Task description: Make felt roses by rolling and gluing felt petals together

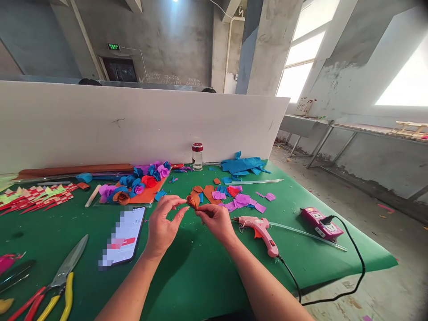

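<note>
A small orange-brown paper flower (193, 200) is held up between my two hands above the green table. My right hand (216, 221) pinches it at its lower end, thumb against fingers. On the flower's left side, the thumb and forefinger of my left hand (166, 225) close on the petal edge. Loose orange paper petals (209, 192) lie just behind, with purple paper pieces (241, 201) to the right. A pink hot glue gun (259, 225) rests on its side right of my right hand, a clear glue stick in its back.
Finished paper flowers (133, 182) cluster at back left. A phone (125, 236) and large shears (68, 263) lie left. A lidded glass jar (197, 157) stands before the white partition (150, 125). A purple power strip (321, 223) with black cable sits right; blue paper (244, 165) lies behind.
</note>
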`<action>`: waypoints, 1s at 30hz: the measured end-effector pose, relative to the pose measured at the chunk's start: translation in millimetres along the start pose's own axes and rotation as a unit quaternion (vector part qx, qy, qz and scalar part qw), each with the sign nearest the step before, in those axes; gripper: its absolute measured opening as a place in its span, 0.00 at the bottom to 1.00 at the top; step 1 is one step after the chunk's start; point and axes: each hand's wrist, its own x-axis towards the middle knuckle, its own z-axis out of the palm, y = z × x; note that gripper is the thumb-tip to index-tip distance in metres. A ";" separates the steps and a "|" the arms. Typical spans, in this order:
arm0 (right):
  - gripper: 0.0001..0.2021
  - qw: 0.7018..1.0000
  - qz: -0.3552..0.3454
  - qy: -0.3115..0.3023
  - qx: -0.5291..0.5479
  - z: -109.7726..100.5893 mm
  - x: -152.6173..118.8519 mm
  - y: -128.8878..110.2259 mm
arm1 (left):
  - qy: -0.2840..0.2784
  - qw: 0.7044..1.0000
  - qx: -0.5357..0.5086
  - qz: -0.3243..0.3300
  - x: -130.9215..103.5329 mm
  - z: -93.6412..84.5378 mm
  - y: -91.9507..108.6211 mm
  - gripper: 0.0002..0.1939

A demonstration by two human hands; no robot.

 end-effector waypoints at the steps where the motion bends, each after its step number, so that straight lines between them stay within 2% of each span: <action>1: 0.08 1.000 -0.004 0.000 -0.007 -0.2 -0.3 -0.5 | -0.001 1.000 0.009 0.005 0.3 0.2 -1.1 0.06; 8: 0.08 1.000 0.002 -0.014 0.000 -0.1 -0.9 -2.8 | -0.012 0.996 0.063 0.055 1.1 -0.5 -2.6 0.02; 15: 0.08 0.999 0.014 -0.013 0.043 -0.8 -0.9 -4.6 | -0.048 0.974 0.141 0.168 0.9 -0.4 -1.4 0.04; 24: 0.07 0.992 -0.083 0.006 -0.096 0.1 -1.5 0.6 | -0.045 0.978 0.149 0.141 1.2 -0.2 -4.0 0.02; 30: 0.07 0.987 -0.102 0.007 -0.123 -0.3 -1.6 -1.7 | -0.035 0.975 0.156 0.153 0.2 1.5 -4.2 0.02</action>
